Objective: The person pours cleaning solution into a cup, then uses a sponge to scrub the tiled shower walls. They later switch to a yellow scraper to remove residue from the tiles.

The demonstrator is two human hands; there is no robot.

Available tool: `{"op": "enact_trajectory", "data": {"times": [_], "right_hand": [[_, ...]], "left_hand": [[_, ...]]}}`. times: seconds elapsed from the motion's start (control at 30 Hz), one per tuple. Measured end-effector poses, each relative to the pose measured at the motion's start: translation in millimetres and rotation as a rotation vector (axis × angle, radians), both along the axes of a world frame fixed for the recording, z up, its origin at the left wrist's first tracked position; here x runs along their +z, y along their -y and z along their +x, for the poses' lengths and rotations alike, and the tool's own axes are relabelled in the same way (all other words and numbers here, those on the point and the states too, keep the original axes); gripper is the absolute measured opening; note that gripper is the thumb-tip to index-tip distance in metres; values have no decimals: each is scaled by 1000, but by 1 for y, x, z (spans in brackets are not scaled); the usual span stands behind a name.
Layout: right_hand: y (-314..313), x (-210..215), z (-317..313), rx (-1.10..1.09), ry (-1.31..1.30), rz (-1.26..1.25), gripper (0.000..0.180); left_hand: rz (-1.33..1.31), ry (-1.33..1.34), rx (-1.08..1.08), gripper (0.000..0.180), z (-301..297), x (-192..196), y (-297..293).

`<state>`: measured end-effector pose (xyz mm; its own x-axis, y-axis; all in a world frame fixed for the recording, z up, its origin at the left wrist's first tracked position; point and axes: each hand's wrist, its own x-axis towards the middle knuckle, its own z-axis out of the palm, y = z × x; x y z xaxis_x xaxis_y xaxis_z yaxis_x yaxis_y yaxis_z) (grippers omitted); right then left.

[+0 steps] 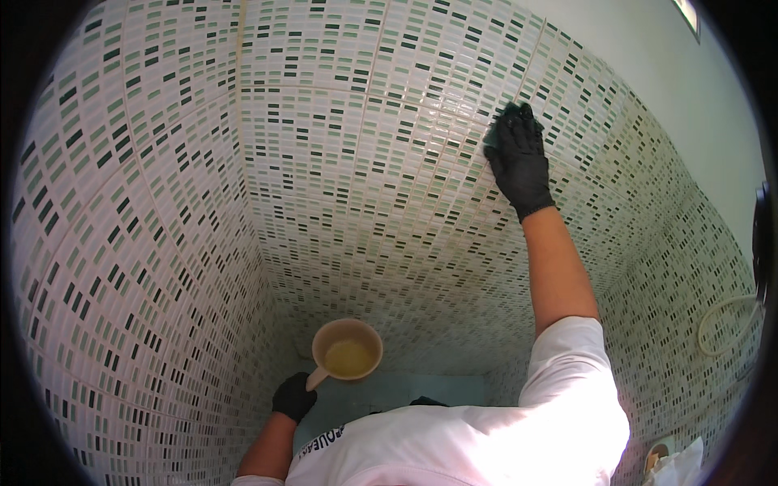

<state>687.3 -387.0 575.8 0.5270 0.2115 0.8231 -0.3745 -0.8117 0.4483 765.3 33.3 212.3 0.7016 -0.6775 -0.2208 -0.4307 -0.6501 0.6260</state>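
Dark green pad point(490, 143): lay against the far wall point(324, 154), high and right of centre, mostly covered by the right hand point(517, 158); one edge showed on the left side of the hand. Right hand wore a black glove, arm stretched out full. Its fingers point(519, 130) pointed up the wall, close together over the pad; whether they curled around it, could not tell.

Left hand point(293, 397), also black-gloved, was low and on the near left. Its fingers appeared closed around the handle of a pale pinkish dipper point(322, 334); single fingers could not be told apart. Dipper was well apart from the pad, mouth turned up, with yellowish liquid point(348, 358) at its bottom.

Far wall, left wall point(138, 243) and right wall point(681, 275) bore mosaic tile in white, pale green and dark green. Shine noted on the far wall left of the right hand. Plain pale wall point(660, 77) above the tile at far right, with part of a bright opening point(689, 14) in it. Looped pale hose point(703, 326) hung at right. Pale blue floor point(454, 387) below. White shirt point(502, 445) nearest, brightly lit on the right. Crumpled white wrapping point(682, 466) at near right.
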Motion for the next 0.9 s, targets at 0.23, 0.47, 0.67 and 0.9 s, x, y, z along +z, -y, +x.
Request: {"op": "enact_trajectory", "data": {"times": [0.23,0.47,0.67,0.9], "right_hand": [[-88,32,127,333,-96,2,62],[-27,38,51,123,-155,-109,53],[-11,34,14,-31,-101,-21,56],[-96,45,147,280,-136,-165,54]], "left_hand": [[43,30,2,26,4,1,2],[-70,62,45,24,0,-8,-2],[-17,41,65,23,7,-4,-7],[11,35,120,22,4,-3,-11]]}}
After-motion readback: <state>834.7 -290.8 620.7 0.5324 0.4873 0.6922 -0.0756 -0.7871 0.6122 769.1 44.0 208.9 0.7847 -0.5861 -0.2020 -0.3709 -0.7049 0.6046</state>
